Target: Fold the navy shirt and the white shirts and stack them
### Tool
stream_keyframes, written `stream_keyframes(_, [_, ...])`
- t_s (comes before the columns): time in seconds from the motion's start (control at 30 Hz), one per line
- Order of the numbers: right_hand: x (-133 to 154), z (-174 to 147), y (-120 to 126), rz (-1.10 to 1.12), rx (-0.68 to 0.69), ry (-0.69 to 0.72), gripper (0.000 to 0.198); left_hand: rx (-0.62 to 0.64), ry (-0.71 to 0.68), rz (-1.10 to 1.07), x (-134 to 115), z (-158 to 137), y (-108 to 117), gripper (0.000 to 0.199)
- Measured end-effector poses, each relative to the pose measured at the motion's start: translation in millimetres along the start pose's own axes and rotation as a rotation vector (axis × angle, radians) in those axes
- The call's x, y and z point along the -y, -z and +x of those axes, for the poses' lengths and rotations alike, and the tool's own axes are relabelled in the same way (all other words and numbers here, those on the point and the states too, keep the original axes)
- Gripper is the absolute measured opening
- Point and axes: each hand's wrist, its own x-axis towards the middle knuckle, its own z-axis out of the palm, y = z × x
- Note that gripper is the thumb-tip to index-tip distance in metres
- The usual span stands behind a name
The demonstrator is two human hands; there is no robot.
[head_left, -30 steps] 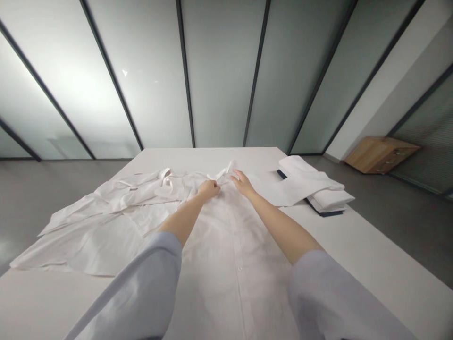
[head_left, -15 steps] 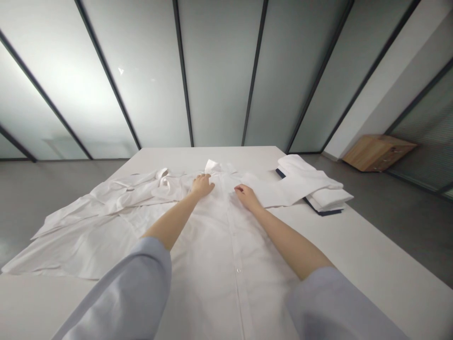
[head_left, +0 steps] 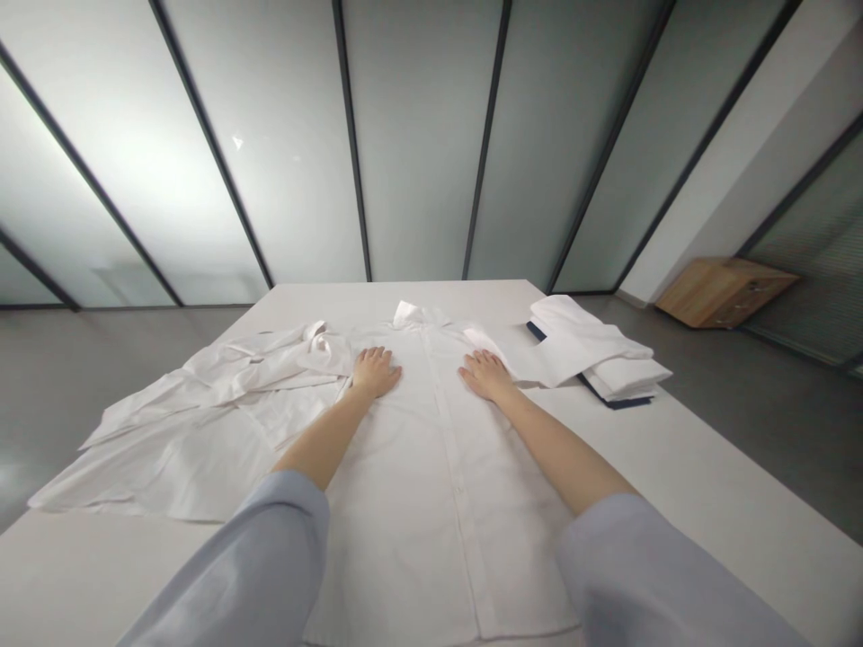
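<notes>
A white button-front shirt (head_left: 418,485) lies spread in front of me, its collar (head_left: 408,314) at the far end and its hem close to me. My left hand (head_left: 376,372) rests flat on the shirt's left chest area, fingers stretched out. On the other side of the button strip, my right hand (head_left: 485,374) lies flat with its fingers spread. Neither hand grips the cloth. One white sleeve (head_left: 546,359) reaches right, up to a folded stack.
Another crumpled white garment (head_left: 202,431) covers the left part of the white table (head_left: 680,485). Folded white shirts (head_left: 624,376) with a dark board under them sit at the right edge. A wooden cabinet (head_left: 721,292) stands on the floor beyond, near frosted glass panels (head_left: 418,135).
Both hands have moved apart and slightly toward me, from near the collar down to the chest. The right fingers, curled before, are now spread flat. The shirt's hem has come into view.
</notes>
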Motion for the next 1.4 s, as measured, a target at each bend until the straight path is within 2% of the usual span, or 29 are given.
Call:
stream_keyframes(0.07, [5.5, 2.1, 4.6, -0.002, -0.085, 0.079, 0.042, 0.004, -0.048, -0.001, -8.7, -2.5, 1.5, 0.033])
stream_keyframes(0.13, [12.7, 1.4, 7.3, 0.019, -0.117, 0.155, 0.034, 0.068, -0.061, -0.034, -20.4, -8.2, -0.7, 0.033])
stream_keyframes(0.23, [22.3, -4.1, 5.8, 0.071, -0.112, 0.146, 0.032, 0.136, 0.015, -0.095, -34.7, -18.9, -8.7, 0.053])
stream_keyframes(0.3, [25.4, -9.6, 1.7, 0.101, -0.101, 0.098, 0.035, 0.172, 0.052, -0.123, -38.3, -24.4, -13.6, 0.069])
stream_keyframes(0.4, [23.8, -17.1, -5.7, 0.117, -0.058, 0.062, 0.044, 0.242, 0.064, -0.150, -37.0, -28.6, -15.4, 0.076])
stream_keyframes(0.53, [13.2, -17.8, -10.3, 0.115, 0.031, 0.023, 0.058, 0.258, 0.026, -0.155, -34.6, -30.2, -9.8, 0.073])
stream_keyframes(0.63, [6.0, -13.1, -9.1, 0.107, 0.080, 0.013, 0.061, 0.174, 0.009, -0.151, -28.5, -27.2, -3.3, 0.064])
stream_keyframes(0.73, [3.2, -10.3, -8.5, 0.101, 0.078, 0.014, 0.061, 0.013, 0.108, -0.093, -3.5, -16.8, 3.4, 0.058])
stream_keyframes(0.77, [3.0, -10.0, -8.9, 0.101, 0.073, 0.014, 0.061, 0.000, 0.161, -0.067, 10.3, -12.1, 5.2, 0.058])
stream_keyframes(0.8, [2.9, -10.1, -9.4, 0.102, 0.069, 0.014, 0.061, 0.020, 0.211, -0.050, 26.4, -7.4, 6.6, 0.058])
stream_keyframes(0.87, [3.1, -10.4, -10.6, 0.105, 0.069, 0.013, 0.061, 0.192, 0.280, -0.055, 61.6, -0.1, 8.1, 0.056])
stream_keyframes(0.9, [3.1, -10.6, -11.1, 0.108, 0.071, 0.013, 0.061, 0.259, 0.267, -0.049, 78.6, 1.9, 8.3, 0.052])
stream_keyframes(1.0, [3.5, -11.1, -11.5, 0.120, 0.070, 0.014, 0.060, 0.259, 0.202, 0.016, 115.6, 1.2, 8.6, 0.039])
stream_keyframes(1.07, [3.8, -11.4, -11.0, 0.130, 0.060, 0.018, 0.059, 0.198, 0.205, 0.076, 122.6, -2.0, 9.9, 0.040])
stream_keyframes(1.13, [4.1, -12.0, -10.2, 0.146, 0.044, 0.021, 0.057, 0.107, 0.216, 0.131, 114.7, -4.1, 12.4, 0.043])
stream_keyframes(1.23, [4.1, -13.2, -9.0, 0.162, 0.006, 0.022, 0.052, 0.017, 0.213, 0.110, 82.0, -3.9, 16.6, 0.038])
stream_keyframes(1.3, [3.9, -14.3, -8.0, 0.159, -0.021, 0.029, 0.047, 0.053, 0.194, 0.028, 53.1, -3.7, 17.8, 0.035])
stream_keyframes(1.4, [4.0, -16.3, -6.1, 0.144, -0.047, 0.039, 0.042, 0.096, 0.161, -0.070, 11.4, -8.3, 15.3, 0.042])
